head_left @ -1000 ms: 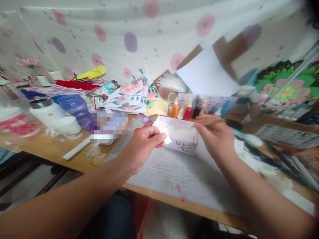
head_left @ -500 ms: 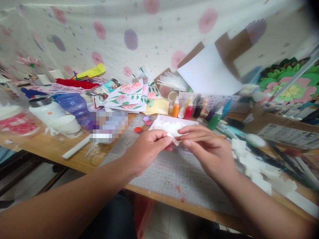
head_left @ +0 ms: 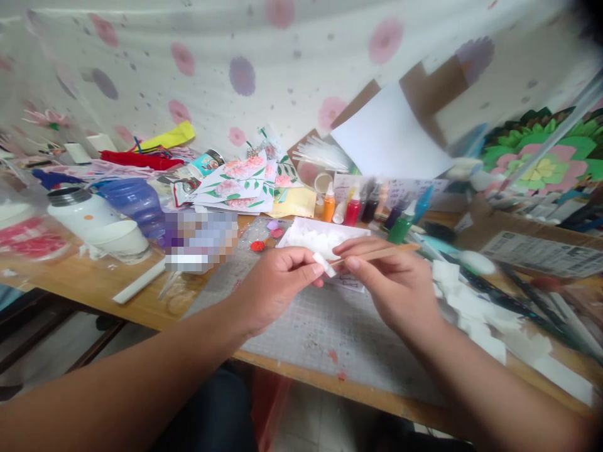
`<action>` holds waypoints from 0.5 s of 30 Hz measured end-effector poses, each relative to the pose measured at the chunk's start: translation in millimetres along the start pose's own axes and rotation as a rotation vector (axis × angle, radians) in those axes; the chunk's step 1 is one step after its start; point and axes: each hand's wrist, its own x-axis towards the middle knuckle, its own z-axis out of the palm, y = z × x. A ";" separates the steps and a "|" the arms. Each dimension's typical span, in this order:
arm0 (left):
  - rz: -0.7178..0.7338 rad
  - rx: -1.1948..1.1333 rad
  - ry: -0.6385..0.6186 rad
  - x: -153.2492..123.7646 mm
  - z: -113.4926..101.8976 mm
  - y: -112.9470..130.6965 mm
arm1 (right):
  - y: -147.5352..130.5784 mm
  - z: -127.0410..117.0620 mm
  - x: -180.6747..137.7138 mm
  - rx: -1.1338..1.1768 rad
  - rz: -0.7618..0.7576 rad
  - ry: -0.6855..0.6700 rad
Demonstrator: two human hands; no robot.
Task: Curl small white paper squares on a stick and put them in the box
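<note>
My left hand [head_left: 280, 282] pinches a small white paper strip [head_left: 324, 264] between thumb and fingertips. In my right hand [head_left: 398, 279] is a thin, flat wooden stick [head_left: 389, 252], held between thumb and fingers like a pencil. Its tip meets or nearly meets the white strip; blur hides which. Just behind both hands sits a shallow white box [head_left: 351, 231] with fluffy white pieces [head_left: 315, 241] in it, partly covered by my fingers. A grey cutting mat [head_left: 287, 339] lies beneath.
Paint bottles, among them an orange one [head_left: 328, 206] and a green one [head_left: 402, 227], stand behind the box. Cut white paper pieces [head_left: 475, 311] lie to the right. A cardboard box [head_left: 541, 242] is at far right. Left are a white cup [head_left: 123, 238] and a bottle [head_left: 78, 213].
The wooden stick now shows more of its length and points up to the right more. The white strip has turned slightly in my left fingers. The whole view has shifted a little.
</note>
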 end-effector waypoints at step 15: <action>-0.075 -0.120 0.063 -0.9 -1.8 2.7 | 30.0 -25.5 15.5 -0.573 0.163 0.162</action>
